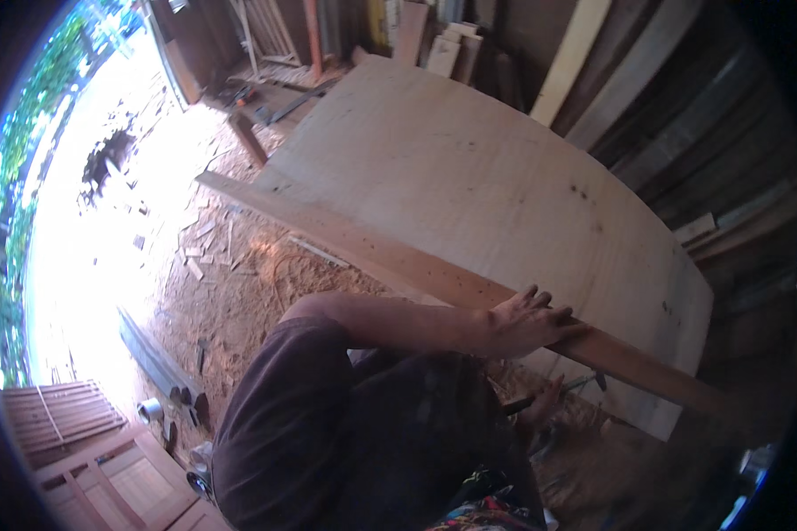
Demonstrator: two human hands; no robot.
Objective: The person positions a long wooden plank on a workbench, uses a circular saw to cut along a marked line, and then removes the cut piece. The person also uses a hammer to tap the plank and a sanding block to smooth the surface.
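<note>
A long reddish-brown wooden plank [416, 264] runs from the upper left to the lower right, along the near side of a large pale plywood sheet [469, 177]. Small dark marks dot its face. My left hand [533, 320] reaches across my body and grips the plank, fingers bent over its far edge. Just below, close to my body, my right hand [545, 405] is closed on what looks like a hammer [583, 382], with a dark grip and greenish shaft. The hammer's head points right, below the plank; part of this hand lies in shadow.
Wood scraps [199, 261] and sawdust cover the ground to the left. Long boards [576, 53] lean against the wall at the back right. A panelled wooden door [124, 487] lies at the lower left, near a white roll [149, 410] and a grey beam [155, 354].
</note>
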